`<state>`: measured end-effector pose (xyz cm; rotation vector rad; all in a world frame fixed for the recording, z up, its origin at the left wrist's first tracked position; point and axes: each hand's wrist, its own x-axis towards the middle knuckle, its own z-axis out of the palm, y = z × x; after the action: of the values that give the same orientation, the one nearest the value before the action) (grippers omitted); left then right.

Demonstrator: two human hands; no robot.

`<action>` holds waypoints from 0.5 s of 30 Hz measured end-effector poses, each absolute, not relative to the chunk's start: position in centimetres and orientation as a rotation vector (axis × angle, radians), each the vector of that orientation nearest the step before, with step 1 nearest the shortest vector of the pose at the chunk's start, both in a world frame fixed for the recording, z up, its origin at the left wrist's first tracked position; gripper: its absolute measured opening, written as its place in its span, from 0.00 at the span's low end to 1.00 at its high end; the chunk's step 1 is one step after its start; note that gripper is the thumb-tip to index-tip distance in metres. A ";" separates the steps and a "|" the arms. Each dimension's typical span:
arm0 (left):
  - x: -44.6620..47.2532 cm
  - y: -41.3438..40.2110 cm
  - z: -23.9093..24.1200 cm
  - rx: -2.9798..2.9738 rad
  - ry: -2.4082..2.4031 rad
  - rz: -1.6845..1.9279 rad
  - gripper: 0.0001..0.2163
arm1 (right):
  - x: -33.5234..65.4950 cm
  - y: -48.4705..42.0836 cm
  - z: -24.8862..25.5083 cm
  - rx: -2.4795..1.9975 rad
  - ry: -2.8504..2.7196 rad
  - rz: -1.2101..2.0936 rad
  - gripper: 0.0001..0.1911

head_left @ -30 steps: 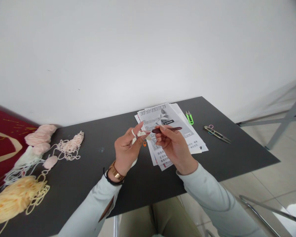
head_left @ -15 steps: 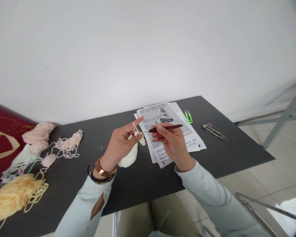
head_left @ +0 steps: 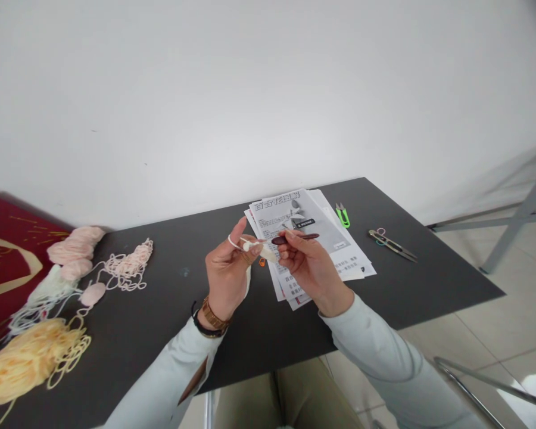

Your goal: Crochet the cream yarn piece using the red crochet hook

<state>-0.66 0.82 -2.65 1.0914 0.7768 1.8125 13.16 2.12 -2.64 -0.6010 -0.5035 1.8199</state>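
Observation:
My left hand (head_left: 230,271) pinches a small piece of cream crochet work (head_left: 268,253) between thumb and fingers. A strand of cream yarn (head_left: 234,242) loops round its raised index finger. In my right hand (head_left: 310,268) is a crochet hook (head_left: 295,238) with a dark brown handle, held like a pen and pointing left at the crochet work. The hook's tip is among the stitches and too small to make out. An orange stitch marker (head_left: 262,262) shows just below the work. The cream yarn ball is mostly hidden behind my left hand.
Printed pattern sheets (head_left: 326,244) lie beneath and behind my hands on the dark table (head_left: 170,322). Green thread snips (head_left: 342,215) and metal snips (head_left: 392,245) lie to the right. Pink yarn (head_left: 75,250), yellow yarn (head_left: 27,360) and a red bag (head_left: 4,256) are at the left.
My left hand has turned more upright and moved slightly right, now covering most of the yarn ball. The hook has shifted a little left, and the orange stitch marker has come into view.

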 end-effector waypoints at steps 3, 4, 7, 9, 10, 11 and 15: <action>-1.1 0.9 -2.8 1.198 0.802 1.838 0.22 | 13.4 2.1 -2.5 -0.604 -0.549 1.753 0.09; -1.4 1.0 -2.8 1.243 0.815 1.829 0.23 | 13.5 2.0 -2.4 -0.607 -0.581 1.691 0.08; -2.4 1.1 -2.7 1.404 0.909 1.692 0.24 | 13.5 1.9 -2.0 -0.614 -0.652 1.572 0.08; -3.0 1.2 -2.4 1.536 1.036 1.545 0.20 | 13.5 1.9 -1.9 -0.626 -0.665 1.591 0.09; -3.3 1.2 -2.1 1.593 1.098 1.487 0.18 | 13.4 1.9 -1.9 -0.632 -0.666 1.606 0.10; -3.4 1.1 -1.8 1.647 1.157 1.439 0.17 | 13.4 1.9 -2.0 -0.639 -0.668 1.615 0.11; -3.7 1.0 -0.5 1.868 1.347 1.239 0.12 | 13.3 2.1 -2.4 -0.680 -0.707 1.591 0.11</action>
<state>-3.68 1.01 -0.52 1.8680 1.3469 1.2388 13.27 2.05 -2.44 -0.6802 -0.7075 1.5912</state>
